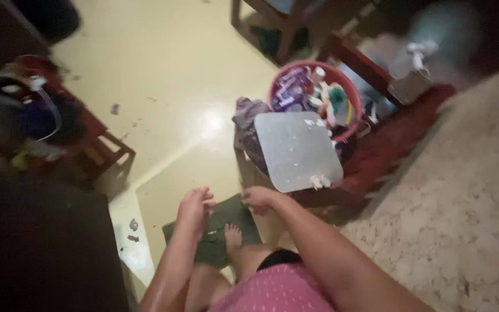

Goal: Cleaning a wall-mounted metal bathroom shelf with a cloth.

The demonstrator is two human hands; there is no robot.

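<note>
I stand with one bare foot (233, 236) on the dark green rectangular cloth mat (215, 231) that lies flat on the glossy yellow floor (168, 86), and I take this mat as my landmark. My left hand (194, 207) hangs just above the mat's near-left part, fingers loosely curled together around nothing that I can see; my right hand (258, 198) hovers over the mat's far-right corner, fingers bent inward, and the blur keeps me from telling whether it pinches the edge or is only close to it. Beyond the mat's far-right corner a grey square lid-like board (297, 151) leans with small white pieces at its lower edge, and behind that sits a round pink plastic basin (350, 95) full of bottles and packets. Well to the left of the mat stands a low red wooden rack (96, 144) loaded with dark clutter. To handle the mat well, I judge that I should lift my foot off it first, grip two opposite corners firmly, and keep it low and level, because the floor looks slick and the leaning board stands close.
</note>
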